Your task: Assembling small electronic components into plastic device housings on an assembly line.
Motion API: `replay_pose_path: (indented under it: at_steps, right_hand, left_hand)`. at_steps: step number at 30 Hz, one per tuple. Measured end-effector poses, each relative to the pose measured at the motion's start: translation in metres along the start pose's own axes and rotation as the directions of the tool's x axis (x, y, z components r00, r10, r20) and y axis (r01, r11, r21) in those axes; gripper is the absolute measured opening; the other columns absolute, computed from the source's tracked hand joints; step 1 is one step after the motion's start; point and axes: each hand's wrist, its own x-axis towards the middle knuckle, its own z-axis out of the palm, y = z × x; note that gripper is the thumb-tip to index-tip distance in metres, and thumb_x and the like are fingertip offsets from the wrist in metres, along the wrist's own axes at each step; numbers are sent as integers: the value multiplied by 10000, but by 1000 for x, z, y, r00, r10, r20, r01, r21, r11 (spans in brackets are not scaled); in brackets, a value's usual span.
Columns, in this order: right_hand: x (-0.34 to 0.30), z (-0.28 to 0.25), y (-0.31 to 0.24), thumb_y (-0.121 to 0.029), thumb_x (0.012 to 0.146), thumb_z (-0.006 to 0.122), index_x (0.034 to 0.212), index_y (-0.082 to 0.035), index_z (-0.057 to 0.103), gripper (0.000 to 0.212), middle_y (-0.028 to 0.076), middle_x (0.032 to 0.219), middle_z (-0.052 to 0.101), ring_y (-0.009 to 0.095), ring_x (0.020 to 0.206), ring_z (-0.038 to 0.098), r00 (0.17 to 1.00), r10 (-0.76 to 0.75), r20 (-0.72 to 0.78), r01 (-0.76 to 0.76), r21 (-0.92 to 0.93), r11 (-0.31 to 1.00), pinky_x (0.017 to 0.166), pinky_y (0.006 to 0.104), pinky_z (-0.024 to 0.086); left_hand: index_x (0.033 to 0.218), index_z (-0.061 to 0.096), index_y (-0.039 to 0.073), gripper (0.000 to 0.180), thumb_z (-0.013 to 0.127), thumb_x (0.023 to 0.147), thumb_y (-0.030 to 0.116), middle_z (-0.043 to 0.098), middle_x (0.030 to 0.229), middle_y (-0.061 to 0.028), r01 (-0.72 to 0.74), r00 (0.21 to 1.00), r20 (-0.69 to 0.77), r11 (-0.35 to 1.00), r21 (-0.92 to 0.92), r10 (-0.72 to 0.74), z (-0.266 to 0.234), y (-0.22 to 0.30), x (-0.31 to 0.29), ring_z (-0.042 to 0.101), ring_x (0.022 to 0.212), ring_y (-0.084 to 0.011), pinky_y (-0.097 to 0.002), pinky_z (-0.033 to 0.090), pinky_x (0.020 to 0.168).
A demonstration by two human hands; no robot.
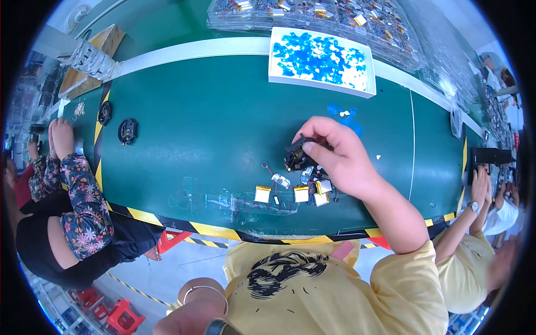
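My right hand [340, 156] reaches over the green bench with thumb and fingers closed on a black plastic housing [298, 153]. Part of the housing is covered by the fingers. Just below it, by the wrist, lies a small cluster of silvery battery cells with yellow edges [301, 194], wires and small parts. A small motor-like piece with a wire [281, 180] rests left of them, beside another cell [262, 194]. At the bottom edge my left hand [190, 322] is close to the camera, a bangle at its wrist; its fingers are out of sight. A dark, metal-rimmed object [220, 327] shows beside it.
A white box [321, 88] of blue pieces stands at the back, with a few loose blue pieces [347, 116] nearer. Two round black housings [128, 131] lie at left. Clear trays of parts [312, 12] sit beyond. Co-workers [84, 206] work on both sides.
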Motion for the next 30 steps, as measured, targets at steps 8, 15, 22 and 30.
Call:
replay_pose_path:
  at_steps: [8,15,22,30]
  right_hand:
    - [2,7,7,47,834,523,924,3,568,110,53,899,551,101,798,530,996,-73,-58,72,-16,997,714,242,435]
    - [1,-3,-3,18,754,633,1067,-56,610,322,52,970,596,153,871,558,962,-258,-84,222,-303,927,740,255,456]
    - [-12,-31,-19,-1,709,658,834,-21,631,129,89,810,608,223,735,573,973,-225,-56,141,-628,766,659,313,453]
    - [-17,-1,-17,-26,675,702,769,-59,638,118,67,679,584,262,646,575,962,-272,27,209,-716,666,565,359,450]
  left_hand:
    - [1486,194,214,656,534,926,177,284,1485,95,42,999,23,999,-22,-41,2,-1,1,445,1136,-182,-390,452,759]
    - [1449,277,249,622,552,891,278,363,1412,73,26,999,34,999,-36,-25,5,-15,5,457,1100,-162,-343,417,748]
    - [1419,349,313,638,600,838,391,329,1452,165,-13,1000,12,995,-98,14,0,-27,4,449,1109,-138,-333,378,752]
    - [1409,372,315,596,554,854,435,302,1468,162,-11,999,-42,996,-93,7,-4,-36,0,434,1109,-124,-327,369,755]
